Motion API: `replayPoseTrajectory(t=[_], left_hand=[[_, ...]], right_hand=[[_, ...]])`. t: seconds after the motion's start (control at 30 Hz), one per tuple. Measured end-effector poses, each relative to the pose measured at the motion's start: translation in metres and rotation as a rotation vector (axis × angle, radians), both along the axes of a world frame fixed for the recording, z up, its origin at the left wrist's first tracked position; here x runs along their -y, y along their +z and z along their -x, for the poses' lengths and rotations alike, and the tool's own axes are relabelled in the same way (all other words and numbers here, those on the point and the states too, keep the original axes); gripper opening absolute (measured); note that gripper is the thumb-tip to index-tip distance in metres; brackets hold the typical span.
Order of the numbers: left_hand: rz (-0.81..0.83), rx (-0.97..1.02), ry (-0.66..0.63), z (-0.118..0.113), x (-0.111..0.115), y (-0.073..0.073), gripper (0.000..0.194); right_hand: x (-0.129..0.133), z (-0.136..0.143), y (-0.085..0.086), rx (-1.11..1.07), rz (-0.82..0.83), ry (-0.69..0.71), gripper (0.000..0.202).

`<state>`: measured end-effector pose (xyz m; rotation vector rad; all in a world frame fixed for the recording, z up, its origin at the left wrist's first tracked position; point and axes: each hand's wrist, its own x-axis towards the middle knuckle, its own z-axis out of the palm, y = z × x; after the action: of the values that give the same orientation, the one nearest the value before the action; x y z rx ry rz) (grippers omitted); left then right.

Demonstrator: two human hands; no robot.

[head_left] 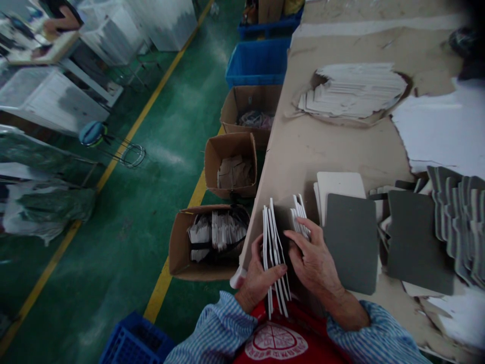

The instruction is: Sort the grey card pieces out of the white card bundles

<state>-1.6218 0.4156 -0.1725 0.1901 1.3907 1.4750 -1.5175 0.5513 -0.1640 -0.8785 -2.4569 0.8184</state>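
My left hand (262, 277) is wrapped round a bundle of thin boards (273, 253) held on edge, their white edges fanned slightly apart. My right hand (316, 258) is just to the right, its fingers bent and apart. Its fingertips are by the dark face of a board and overlap a second small bunch of white-edged boards (299, 210); whether they press on it I cannot tell. Right of that hand, a dark grey rounded board (351, 242) lies over pale boards (339, 179). Another dark grey board (417, 242) lies farther right.
A row of grey boards (458, 217) leans at the table's right. Farther back, a paper-wrapped stack of pale sheets (352, 93) lies on the paper-covered table (333, 146). Left of its edge stand cardboard boxes (212, 270) and a blue bin (255, 78). A person works far left.
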Motion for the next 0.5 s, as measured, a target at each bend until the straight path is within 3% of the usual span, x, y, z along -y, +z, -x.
replayPoseTrajectory(t=[0.23, 0.5], left_hand=[[0.034, -0.056, 0.011, 0.0020, -0.0067, 0.0082, 0.085], [0.030, -0.086, 0.004, 0.0024, -0.0034, 0.0056, 0.086]], right_hand=[[0.0037, 0.0027, 0.0087, 0.016, 0.091, 0.047, 0.039], [0.0070, 0.0083, 0.0089, 0.015, 0.092, 0.057, 0.031]])
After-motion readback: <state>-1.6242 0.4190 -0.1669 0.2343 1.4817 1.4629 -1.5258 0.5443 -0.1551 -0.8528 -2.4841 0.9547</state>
